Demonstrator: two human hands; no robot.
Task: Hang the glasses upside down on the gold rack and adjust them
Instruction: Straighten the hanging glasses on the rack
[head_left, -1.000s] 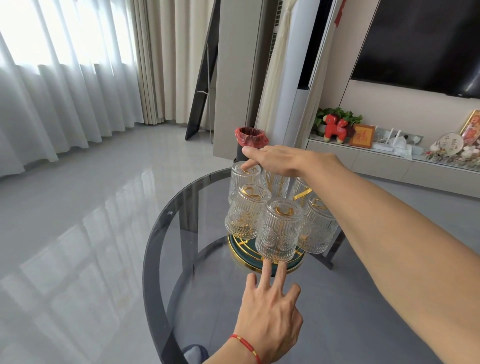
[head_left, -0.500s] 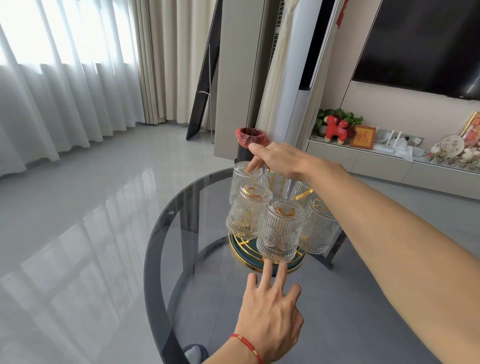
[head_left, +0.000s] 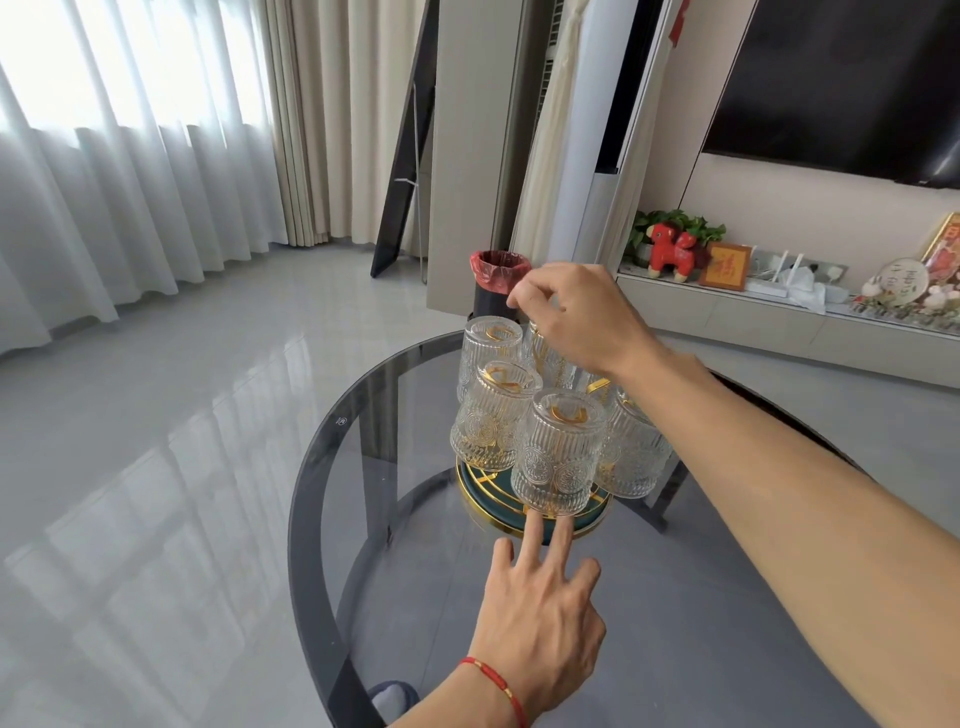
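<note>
Right hand (head_left: 574, 317), fingers curled with nothing pinched, sits directly over upright back glasses (head_left: 491, 358); left hand (head_left: 540, 618), spread, steadies rack base (head_left: 498, 519) below

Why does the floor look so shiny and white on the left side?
In the head view, daylight through the sheer curtains bounces off the glossy floor, leaving pale window-shaped glare; the window itself is washed out bright white; the glass table also mirrors light along its rim; the wide lens bends the room's edges.
</note>
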